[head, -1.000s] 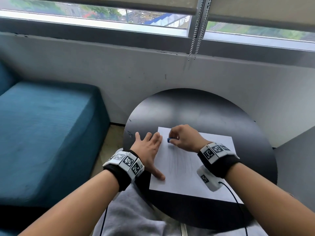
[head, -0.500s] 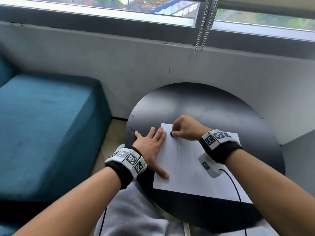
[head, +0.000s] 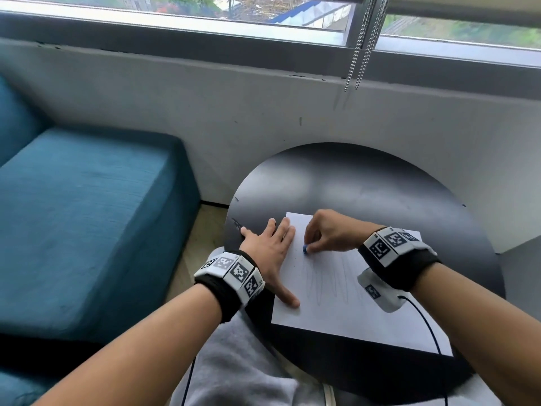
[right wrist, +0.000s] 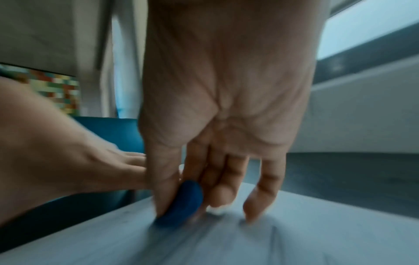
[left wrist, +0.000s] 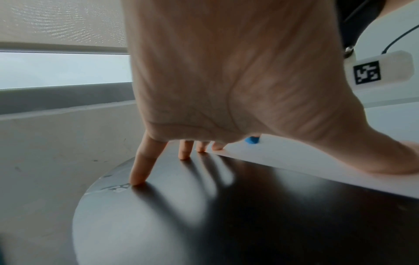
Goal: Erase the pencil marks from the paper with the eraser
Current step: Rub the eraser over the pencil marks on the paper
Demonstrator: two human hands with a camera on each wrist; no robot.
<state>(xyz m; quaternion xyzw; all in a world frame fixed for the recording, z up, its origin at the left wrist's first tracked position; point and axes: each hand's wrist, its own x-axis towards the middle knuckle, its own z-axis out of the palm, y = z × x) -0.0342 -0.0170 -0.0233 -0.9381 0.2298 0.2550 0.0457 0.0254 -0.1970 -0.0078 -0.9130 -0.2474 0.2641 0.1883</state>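
Observation:
A white sheet of paper (head: 336, 306) lies on the round black table (head: 366, 186), with faint zigzag pencil marks (head: 328, 281) across its middle. My right hand (head: 328, 232) pinches a small blue eraser (head: 306, 249) between thumb and fingers and presses it on the paper near the upper left of the marks; the eraser (right wrist: 181, 204) shows clearly in the right wrist view, and as a blue bit (left wrist: 251, 139) in the left wrist view. My left hand (head: 269, 253) lies flat with spread fingers on the paper's left edge and the table, thumb (head: 288, 297) on the sheet.
A teal sofa (head: 82, 224) stands left of the table. A white wall (head: 263, 112) under a window runs close behind the table, with blind chains (head: 363, 45) hanging down. Grey trousers (head: 234, 361) show below the table's near edge.
The right hand has drawn the eraser back down the sheet toward me, after reaching nearer the top edge half a second ago. The left hand stays pressed on the paper's left edge.

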